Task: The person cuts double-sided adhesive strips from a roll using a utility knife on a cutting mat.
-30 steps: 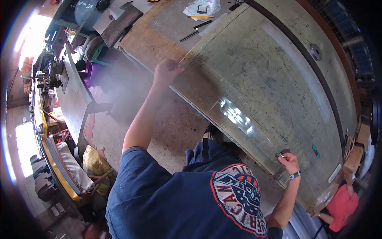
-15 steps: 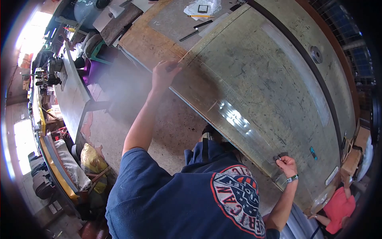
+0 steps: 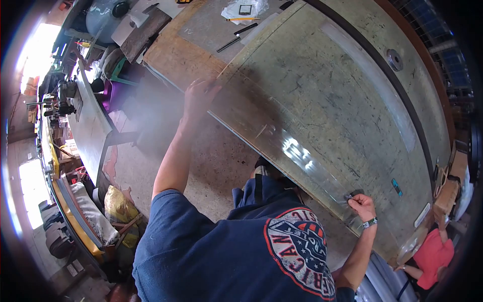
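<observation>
A clear plastic strip (image 3: 300,153) lies along the near edge of the worktable (image 3: 342,116), with bright light glinting off its middle. At its far-left end, my left hand (image 3: 200,98) is closed with the fingertips together. What it pinches is blurred and seems to be the strip's end, just off the table's edge. My right hand (image 3: 362,207) rests low over the table at the other end of the strip. Its thumb and fingers pinch a small dark piece (image 3: 356,193), whose kind I cannot make out.
A teal tool (image 3: 397,187) and a round metal disc (image 3: 394,60) lie on the table. Black rods (image 3: 236,39), a pencil (image 3: 242,19) and a plastic bag (image 3: 251,7) are at the far end. A person in a pink shirt (image 3: 433,257) stands at the right corner.
The view has shifted slightly, so the table sits a little farther left and up. My left hand has moved slightly left in the picture; my right hand keeps its pinch nearly in place.
</observation>
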Tool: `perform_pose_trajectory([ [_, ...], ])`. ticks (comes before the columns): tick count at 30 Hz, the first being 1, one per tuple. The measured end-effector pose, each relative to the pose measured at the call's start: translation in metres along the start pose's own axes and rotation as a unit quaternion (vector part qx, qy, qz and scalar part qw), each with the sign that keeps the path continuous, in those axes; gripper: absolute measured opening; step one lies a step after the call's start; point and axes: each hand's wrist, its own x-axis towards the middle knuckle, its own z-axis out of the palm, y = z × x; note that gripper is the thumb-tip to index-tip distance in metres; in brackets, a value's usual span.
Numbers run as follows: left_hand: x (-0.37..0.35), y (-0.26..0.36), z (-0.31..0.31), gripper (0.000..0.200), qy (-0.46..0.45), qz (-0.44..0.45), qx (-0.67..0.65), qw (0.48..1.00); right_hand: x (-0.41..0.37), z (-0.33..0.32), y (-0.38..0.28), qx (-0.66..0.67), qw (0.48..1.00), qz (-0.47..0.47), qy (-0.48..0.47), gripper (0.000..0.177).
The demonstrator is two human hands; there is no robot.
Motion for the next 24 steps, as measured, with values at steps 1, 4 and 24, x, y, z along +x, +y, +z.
perform_pose_trajectory([
  [1, 0.000, 0.001, 0.000, 0.035, -0.009, -0.011, 0.008, 1.000, -0.001, 0.000, 0.000, -0.001, 1.000, 0.002, 0.000, 0.020],
  [4, -0.002, -0.019, 0.005, 0.036, -0.003, 0.001, 0.058, 0.998, -0.001, -0.001, 0.003, -0.028, 1.000, -0.010, 0.002, 0.020],
  [24, 0.021, -0.055, 0.009, 0.045, -0.112, -0.133, -0.097, 0.980, -0.026, -0.028, 0.053, -0.176, 0.968, -0.075, 0.159, 0.032],
])
